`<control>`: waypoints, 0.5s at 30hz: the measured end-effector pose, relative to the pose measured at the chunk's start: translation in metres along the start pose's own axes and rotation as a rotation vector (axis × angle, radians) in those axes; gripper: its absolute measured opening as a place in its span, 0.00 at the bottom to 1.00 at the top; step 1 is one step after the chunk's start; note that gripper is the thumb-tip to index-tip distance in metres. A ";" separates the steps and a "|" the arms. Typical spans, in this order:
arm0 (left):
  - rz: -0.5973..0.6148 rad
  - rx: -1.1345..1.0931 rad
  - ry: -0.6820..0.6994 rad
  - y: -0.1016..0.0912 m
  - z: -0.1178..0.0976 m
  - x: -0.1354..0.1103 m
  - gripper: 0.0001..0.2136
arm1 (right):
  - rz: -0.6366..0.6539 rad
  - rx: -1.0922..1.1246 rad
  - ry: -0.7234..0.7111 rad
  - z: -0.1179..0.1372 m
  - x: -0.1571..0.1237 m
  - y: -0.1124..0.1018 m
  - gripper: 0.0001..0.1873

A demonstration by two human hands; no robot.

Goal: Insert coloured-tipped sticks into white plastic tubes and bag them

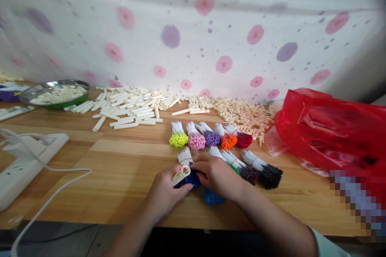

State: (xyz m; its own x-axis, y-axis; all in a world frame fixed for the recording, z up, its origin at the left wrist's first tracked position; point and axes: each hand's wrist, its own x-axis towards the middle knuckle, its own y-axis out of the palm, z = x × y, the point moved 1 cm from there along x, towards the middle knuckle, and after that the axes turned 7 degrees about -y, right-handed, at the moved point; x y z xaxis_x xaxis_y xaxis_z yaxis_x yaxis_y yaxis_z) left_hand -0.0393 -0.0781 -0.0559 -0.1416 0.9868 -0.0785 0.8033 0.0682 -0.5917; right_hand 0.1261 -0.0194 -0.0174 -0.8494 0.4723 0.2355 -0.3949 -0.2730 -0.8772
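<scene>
Tube (pixel 179 177) (coloured tips (pixel 185 169) inside) sits pinched in left fingers (pixel 181 192), right fingers' (pixel 202 165) hold unclear.

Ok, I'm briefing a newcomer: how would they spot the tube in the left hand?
On the wooden table, find the coloured bundles in the middle. At their near left side, the left hand holds a cream tube. Unlike the loose tubes piled behind, it is held, with coloured specks showing in its open end.

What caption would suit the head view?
Left hand holding a pale tube, right hand close to its open end, among coloured bundles on a wooden table.
</scene>
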 end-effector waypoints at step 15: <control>0.043 -0.107 -0.040 -0.003 0.006 0.000 0.16 | -0.175 -0.010 -0.297 0.004 -0.012 -0.013 0.08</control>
State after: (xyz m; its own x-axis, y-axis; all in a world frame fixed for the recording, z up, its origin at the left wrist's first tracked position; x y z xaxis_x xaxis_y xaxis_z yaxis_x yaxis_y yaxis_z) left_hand -0.0448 -0.0789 -0.0590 -0.1270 0.9827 -0.1346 0.8661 0.0437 -0.4980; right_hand 0.1401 -0.0244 -0.0068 -0.8342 0.2462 0.4934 -0.5419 -0.2007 -0.8161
